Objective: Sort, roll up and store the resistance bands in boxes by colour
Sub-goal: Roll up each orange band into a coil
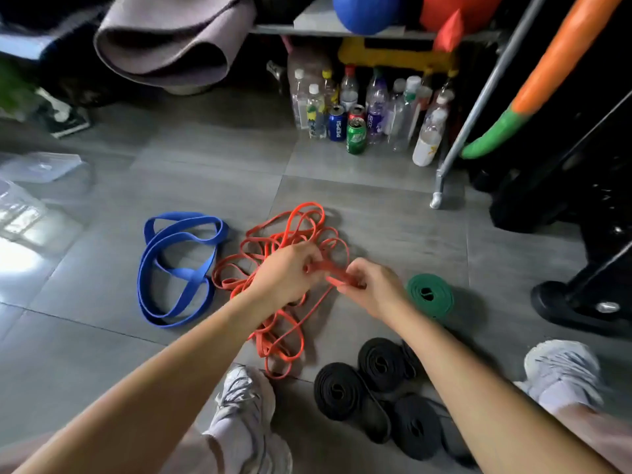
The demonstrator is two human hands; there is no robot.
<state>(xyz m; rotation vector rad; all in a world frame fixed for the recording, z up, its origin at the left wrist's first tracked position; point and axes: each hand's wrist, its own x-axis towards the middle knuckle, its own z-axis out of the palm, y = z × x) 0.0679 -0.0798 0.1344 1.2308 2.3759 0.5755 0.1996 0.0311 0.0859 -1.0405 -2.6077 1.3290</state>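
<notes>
Red resistance bands (265, 248) are found in a loose, unrolled tangle on the grey tiled floor (205, 165), just ahead of the person's left shoe (242, 395). One red strand (337, 277) is lifted from the tangle and held between both hands above it. The left hand (287, 271) is recorded with its fingers (309, 258) curled and pinching the strand at one end. The right hand (372, 289) is recorded with its fingers (352, 271) curled and pinching the same strand at the other end, where it appears folded over. Both forearms are extended from the lower edge of the view. A blue band (184, 273) is laid unrolled in long loops just to the left of the red tangle, and appears to touch its edge. A green band (441, 299) is noted rolled into a flat coil on the floor, close beside the right wrist. Three black bands (342, 381) are noted rolled into coils and grouped together between the two shoes, partly hidden by the right forearm. The right shoe (561, 367) is seen at the lower right. A clear plastic container (20, 206) is seen at the left edge, blurred, so its contents cannot be told. Bottles and cans (359, 111) are stood on the floor beyond the bands, under a shelf. A rolled mat (171, 39) is seen at the upper left.
</notes>
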